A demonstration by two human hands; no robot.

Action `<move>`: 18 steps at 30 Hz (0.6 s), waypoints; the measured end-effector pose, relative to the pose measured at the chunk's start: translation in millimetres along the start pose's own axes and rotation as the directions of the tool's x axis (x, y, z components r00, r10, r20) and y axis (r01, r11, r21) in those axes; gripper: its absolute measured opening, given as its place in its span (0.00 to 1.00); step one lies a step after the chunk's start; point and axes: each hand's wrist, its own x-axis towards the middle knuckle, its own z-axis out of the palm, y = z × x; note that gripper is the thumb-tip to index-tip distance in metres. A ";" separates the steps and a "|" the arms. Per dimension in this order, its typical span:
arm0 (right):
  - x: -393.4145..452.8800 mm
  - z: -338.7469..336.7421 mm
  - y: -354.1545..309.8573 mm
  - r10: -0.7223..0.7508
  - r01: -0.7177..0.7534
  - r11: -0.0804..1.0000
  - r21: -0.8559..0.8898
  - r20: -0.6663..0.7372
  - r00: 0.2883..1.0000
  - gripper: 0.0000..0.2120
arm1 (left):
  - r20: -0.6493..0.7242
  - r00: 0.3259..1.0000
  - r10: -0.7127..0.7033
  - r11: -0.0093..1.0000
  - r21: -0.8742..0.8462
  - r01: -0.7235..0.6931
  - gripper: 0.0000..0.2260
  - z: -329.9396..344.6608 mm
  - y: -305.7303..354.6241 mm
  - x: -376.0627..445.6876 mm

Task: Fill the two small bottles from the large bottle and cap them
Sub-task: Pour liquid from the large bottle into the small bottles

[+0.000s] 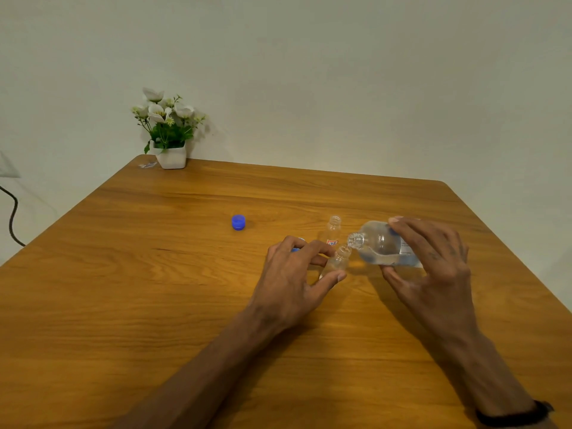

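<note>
My right hand (433, 267) grips the large clear bottle (379, 243), tipped on its side with its open mouth pointing left and down. That mouth sits just over the neck of a small clear bottle (339, 260), which my left hand (291, 280) holds between thumb and fingers, leaning toward the large bottle. A second small bottle (334, 227) with a red-and-white label stands upright and uncapped just behind. A blue cap (238, 222) lies on the table to the left. Something small and blue (295, 249) shows behind my left fingers, mostly hidden.
The wooden table (154, 289) ends at a rounded far edge against a pale wall. A white pot of white flowers (170, 131) stands at the far left corner. A black cable (12, 212) hangs off to the left. A dark band circles my right wrist.
</note>
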 end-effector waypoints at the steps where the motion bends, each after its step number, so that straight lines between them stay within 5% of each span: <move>1: 0.0 0.0 -0.1 -0.001 0.001 1.000 -0.002 0.000 1.000 0.38 | 0.003 1.000 -0.001 1.000 0.001 0.001 0.19 -0.1 -0.2 -0.1; 18: -0.2 0.8 1.5 -0.002 0.002 1.000 -0.008 -0.002 1.000 0.39 | 0.015 1.000 0.001 1.000 0.006 -0.002 0.20 -1.2 0.0 -0.2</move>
